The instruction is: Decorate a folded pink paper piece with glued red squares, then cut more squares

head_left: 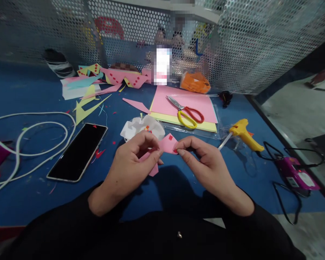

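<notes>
Between my hands is a folded piece of pink paper (166, 144) with small red squares on its face. My left hand (137, 162) pinches its left part, and more pink paper shows below those fingers. My right hand (203, 162) has its thumb and forefinger closed at the right corner, over a red square (175, 151); whether they grip the paper or only press the square I cannot tell. Just behind my left hand sits a crumpled white paper-lined bowl (130, 128) holding small red and orange bits.
Scissors (188, 113) lie on stacked pink and yellow sheets (203, 104). A yellow glue gun (245, 134) and purple box (298, 175) with cords are at right. Left are a phone (77, 153), a white cable (17, 144) and paper scraps (83, 112). Perforated metal (135, 25) stands behind.
</notes>
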A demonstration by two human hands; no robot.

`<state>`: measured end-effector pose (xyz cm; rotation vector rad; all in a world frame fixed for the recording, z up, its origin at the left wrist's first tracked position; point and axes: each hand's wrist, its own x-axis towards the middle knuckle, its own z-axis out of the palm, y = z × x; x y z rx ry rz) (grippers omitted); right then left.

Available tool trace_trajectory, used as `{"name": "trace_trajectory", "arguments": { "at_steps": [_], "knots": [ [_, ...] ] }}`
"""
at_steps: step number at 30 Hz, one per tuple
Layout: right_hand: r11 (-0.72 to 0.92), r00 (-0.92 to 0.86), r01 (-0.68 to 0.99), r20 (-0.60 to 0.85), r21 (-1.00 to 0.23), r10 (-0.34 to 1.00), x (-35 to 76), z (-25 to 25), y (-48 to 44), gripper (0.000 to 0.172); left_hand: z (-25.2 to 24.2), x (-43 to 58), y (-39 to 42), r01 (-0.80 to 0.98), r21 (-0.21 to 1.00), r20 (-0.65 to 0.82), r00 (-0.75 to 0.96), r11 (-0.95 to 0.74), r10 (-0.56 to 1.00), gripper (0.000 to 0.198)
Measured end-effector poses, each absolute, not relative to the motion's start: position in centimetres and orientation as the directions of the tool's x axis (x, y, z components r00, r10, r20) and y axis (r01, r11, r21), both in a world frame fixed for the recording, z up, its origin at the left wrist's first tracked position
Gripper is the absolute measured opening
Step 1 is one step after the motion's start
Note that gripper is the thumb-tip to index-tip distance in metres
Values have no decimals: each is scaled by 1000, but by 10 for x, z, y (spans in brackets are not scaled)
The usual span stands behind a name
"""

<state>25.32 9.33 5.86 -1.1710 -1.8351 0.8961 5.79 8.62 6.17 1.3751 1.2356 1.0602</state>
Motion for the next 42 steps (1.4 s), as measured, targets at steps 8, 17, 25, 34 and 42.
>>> {"name": "trace_trajectory", "arguments": {
  "at_steps": [8,17,25,34,42],
  "knots": [
    [483,-337,443,358,-756,871,253,52,93,12,61,60,87,280,960,-43,125,6,991,11],
    [580,-381,556,437,-596,815,247,48,89,12,58,63,84,325,945,-75,115,33,991,17],
    [574,-348,568,460,-591,817,245,43,87,12,58,64,84,354,935,-53,136,2,989,14],
    [567,-297,520,487,-639,821,247,45,87,11,58,63,84,295,955,-16,154,-31,988,14],
    [523,-281,518,444,-677,851,249,48,87,9,58,64,85,260,965,10,139,-46,990,9]
  ]
}}
